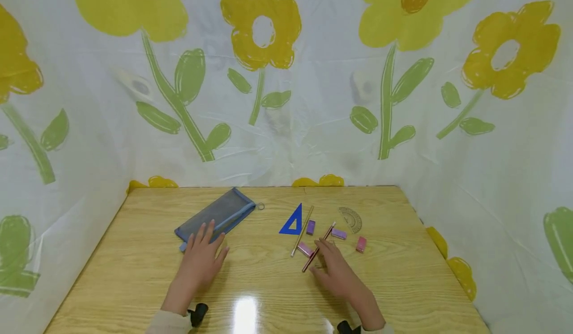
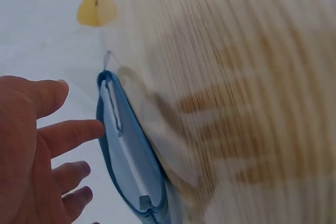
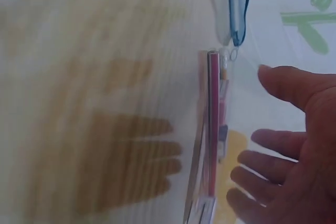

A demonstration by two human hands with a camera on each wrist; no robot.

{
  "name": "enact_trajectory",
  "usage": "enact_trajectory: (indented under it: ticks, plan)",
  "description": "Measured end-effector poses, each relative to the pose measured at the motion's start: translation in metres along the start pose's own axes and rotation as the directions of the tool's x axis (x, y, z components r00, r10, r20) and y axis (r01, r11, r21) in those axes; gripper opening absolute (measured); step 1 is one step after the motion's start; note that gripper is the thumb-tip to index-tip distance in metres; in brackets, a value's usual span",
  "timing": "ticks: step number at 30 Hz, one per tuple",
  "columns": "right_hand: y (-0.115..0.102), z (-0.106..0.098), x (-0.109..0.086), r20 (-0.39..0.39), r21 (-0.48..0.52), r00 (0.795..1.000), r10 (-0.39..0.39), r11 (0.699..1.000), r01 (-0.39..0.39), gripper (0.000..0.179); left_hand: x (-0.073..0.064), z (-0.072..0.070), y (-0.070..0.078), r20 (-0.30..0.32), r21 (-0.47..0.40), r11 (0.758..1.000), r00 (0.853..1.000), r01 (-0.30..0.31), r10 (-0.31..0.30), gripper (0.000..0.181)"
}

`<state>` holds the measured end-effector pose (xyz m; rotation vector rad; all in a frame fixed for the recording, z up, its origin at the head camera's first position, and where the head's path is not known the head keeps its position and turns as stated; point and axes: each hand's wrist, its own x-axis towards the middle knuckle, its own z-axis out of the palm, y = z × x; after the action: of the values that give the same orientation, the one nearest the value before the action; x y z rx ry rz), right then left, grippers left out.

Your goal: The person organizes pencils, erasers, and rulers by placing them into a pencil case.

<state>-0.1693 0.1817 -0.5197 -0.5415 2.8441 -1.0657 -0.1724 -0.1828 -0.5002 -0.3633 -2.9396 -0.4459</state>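
the items nearest the hands are a pencil case (image 1: 217, 213) and a dark red pencil (image 1: 311, 260). the case lies slantwise on the left part of the table (image 1: 259, 284); the pencil lies right of centre. left hand (image 1: 200, 262): fingers spread and extended over the case's near edge, thumb apart, gripping nothing; contact with the case cannot be told. right hand (image 1: 335, 274): fingers loosely extended over the dark red pencil, thumb stood off from them, nothing clasped; contact likewise cannot be told. the two hands are well apart.

the case is flat and oblong, of grey-blue see-through material, with blue edging, a lighter blue zip and a small ring (image 1: 261, 206) at its far right end. the pencil is straight and slender. a pink eraser (image 1: 305, 249), block-shaped, lies just beside it; left of these lies a gold pencil (image 1: 302, 231). close by: a flat blue triangle (image 1: 284, 230) with a triangular cut-out, a purple eraser (image 1: 311, 227), a lilac eraser (image 1: 338, 234), a clear half-round protractor (image 1: 353, 220) and a deep pink eraser (image 1: 360, 244).

table: yellowish, wood-grained, glossy, reflecting light. behind it: a creased white cloth (image 1: 313, 140) printed with yellow flowers and green leaves.
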Motion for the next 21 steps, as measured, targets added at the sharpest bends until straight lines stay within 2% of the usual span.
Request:
enact_trajectory:
  ticks: [5, 8, 12, 17, 21]
  plan:
    - [-0.002, 0.002, 0.018, 0.002, 0.113, 0.998, -0.06, 0.992, 0.059, 0.059, 0.016, 0.006, -0.005, 0.036, -0.002, 1.0, 0.999, -0.022, 0.022, 0.048]
    - [-0.003, 0.005, 0.031, 0.011, 0.227, 0.997, -0.073, 0.971, 0.069, 0.057, 0.025, 0.007, -0.006, 0.059, 0.004, 0.999, 0.998, -0.032, 0.032, 0.049]
    - [-0.005, 0.009, 0.052, 0.014, 0.391, 0.999, -0.044, 0.92, 0.035, 0.056, 0.036, 0.008, -0.007, 0.077, 0.021, 0.999, 0.996, -0.042, 0.041, 0.048]
    - [-0.009, 0.009, 0.079, -0.013, 0.496, 0.998, 0.056, 0.867, -0.042, 0.055, 0.05, 0.014, -0.014, 0.098, -0.009, 0.999, 0.994, -0.053, 0.053, 0.048]
    - [-0.014, 0.005, 0.095, 0.016, 0.604, 0.991, 0.135, 0.789, -0.117, 0.06, 0.06, 0.02, -0.02, 0.132, -0.058, 0.997, 0.989, -0.06, 0.068, 0.048]
